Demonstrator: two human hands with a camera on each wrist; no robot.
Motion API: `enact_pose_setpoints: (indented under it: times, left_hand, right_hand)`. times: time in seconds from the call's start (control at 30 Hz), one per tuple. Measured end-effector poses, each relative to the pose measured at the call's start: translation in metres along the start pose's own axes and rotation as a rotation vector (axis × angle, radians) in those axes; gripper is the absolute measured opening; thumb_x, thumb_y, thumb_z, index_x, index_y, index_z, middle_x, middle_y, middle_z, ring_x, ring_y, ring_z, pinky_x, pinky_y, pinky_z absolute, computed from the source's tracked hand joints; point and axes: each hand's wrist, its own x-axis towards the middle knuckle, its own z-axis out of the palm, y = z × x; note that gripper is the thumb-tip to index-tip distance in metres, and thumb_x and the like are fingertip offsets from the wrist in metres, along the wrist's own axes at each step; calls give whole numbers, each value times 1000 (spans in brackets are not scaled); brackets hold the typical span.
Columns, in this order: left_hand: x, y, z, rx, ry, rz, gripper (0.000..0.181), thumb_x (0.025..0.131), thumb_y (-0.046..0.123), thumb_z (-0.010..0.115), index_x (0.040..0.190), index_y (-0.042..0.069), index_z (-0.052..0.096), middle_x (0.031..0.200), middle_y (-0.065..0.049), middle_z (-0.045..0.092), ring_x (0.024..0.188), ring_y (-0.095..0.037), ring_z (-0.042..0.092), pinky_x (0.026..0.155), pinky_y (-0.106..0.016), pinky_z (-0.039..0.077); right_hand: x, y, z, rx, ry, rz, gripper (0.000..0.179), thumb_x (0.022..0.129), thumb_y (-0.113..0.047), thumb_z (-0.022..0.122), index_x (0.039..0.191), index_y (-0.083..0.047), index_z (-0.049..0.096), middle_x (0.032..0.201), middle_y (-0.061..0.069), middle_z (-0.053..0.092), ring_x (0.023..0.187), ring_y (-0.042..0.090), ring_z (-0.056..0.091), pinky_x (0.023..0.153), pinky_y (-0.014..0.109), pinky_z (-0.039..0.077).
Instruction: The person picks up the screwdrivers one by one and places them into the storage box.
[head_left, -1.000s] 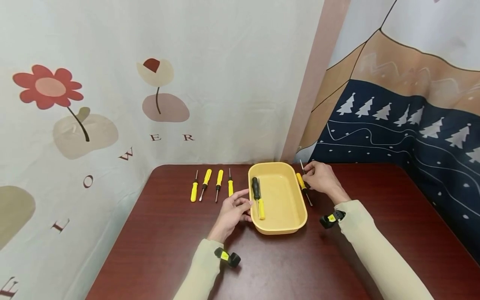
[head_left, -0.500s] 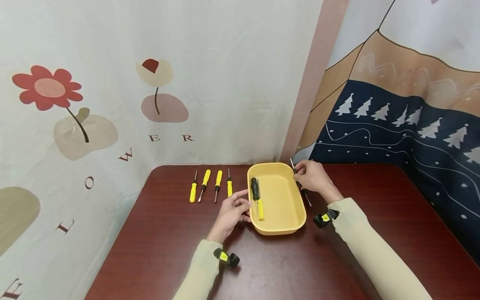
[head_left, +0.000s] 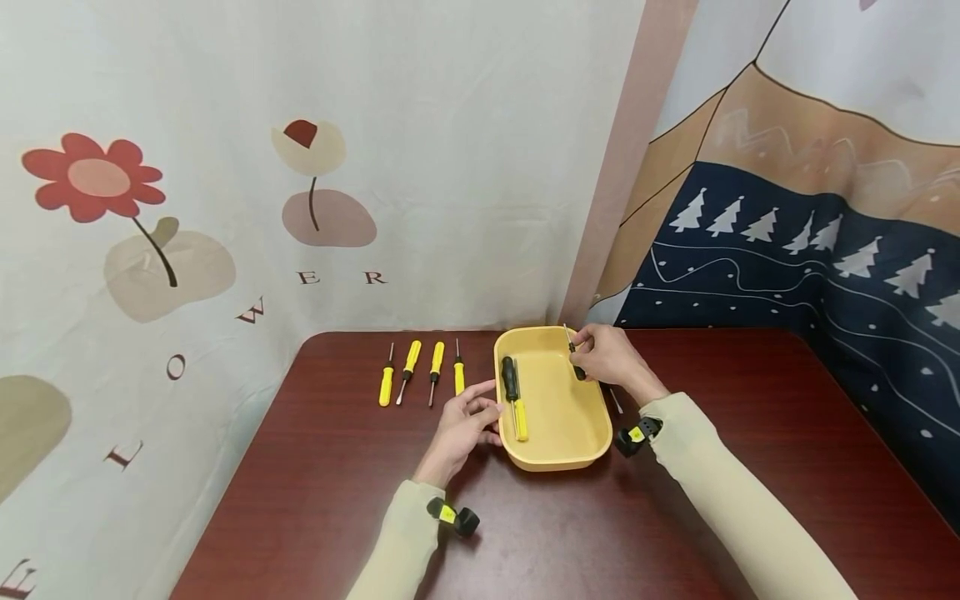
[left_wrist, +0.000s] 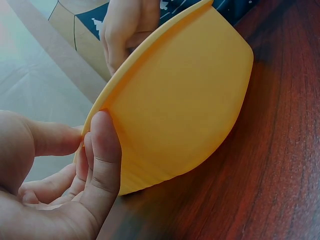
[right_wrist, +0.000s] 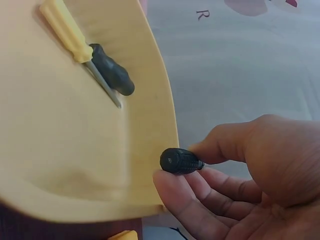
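left hand [head_left: 465,423]: thumb and fingers pinch the rim of the tray [head_left: 566,412], parted only by its wall. right hand [head_left: 611,360]: thumb and fingertips closed round the handle of a held driver [right_wrist: 181,161], above the tray's far right side. in tray, just right of left fingertips: black driver [head_left: 511,378] beside yellow driver [head_left: 521,423]. row of four yellow drivers [head_left: 436,358] on table [head_left: 360,500], beyond left fingers. spare driver [head_left: 617,402], mostly hidden, beneath right hand.

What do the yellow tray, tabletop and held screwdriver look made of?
Yellow tray: probably smooth satin plastic, given its moulded rim.
Tabletop: apparently wood or laminate; streaky grain, soft sheen.
Held screwdriver: black ribbed handle, plastic or rubber; pale shaft, likely metal.
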Motion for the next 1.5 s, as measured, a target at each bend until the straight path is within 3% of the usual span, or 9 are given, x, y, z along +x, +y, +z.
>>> enact_pose_setpoints:
  times: [0.73, 1.1, 1.33, 1.5]
  left_hand:
    - [-1, 1, -1, -2, 1, 4, 52, 98, 1, 64, 149, 4, 50, 94, -4, 60, 72, -15, 60, 57, -28, 59]
    - [-1, 0, -1, -3, -5, 6, 52, 98, 1, 65, 148, 5, 51, 95, -5, 61, 72, -15, 60, 57, -27, 60]
    - [-1, 0, 0, -9, -5, 0, 51, 98, 2, 65, 148, 6, 52, 95, -5, 61, 73, -16, 60, 57, -27, 60]
    - [0, 0, 0, -8, -4, -3, 51, 98, 3, 65, 148, 6, 52, 95, -5, 61, 73, -16, 60, 57, -27, 60]
  right_hand:
    - [11, -16, 20, -29, -79, -6, 24, 93, -13, 69, 113, 0, 68, 89, 11, 68, 60, 14, 69, 63, 29, 63]
    - [20, -19, 30, -43, -145, 29, 21, 92, -13, 71, 109, -1, 70, 95, 12, 70, 65, 14, 70, 62, 28, 64]
    - [26, -19, 39, -69, -148, 13, 15, 91, -12, 71, 101, -1, 70, 83, 7, 71, 60, 12, 70, 62, 31, 64]
    - [29, -18, 45, -107, -148, -16, 9, 90, -11, 72, 90, -2, 71, 68, 5, 71, 54, 11, 70, 55, 25, 60]
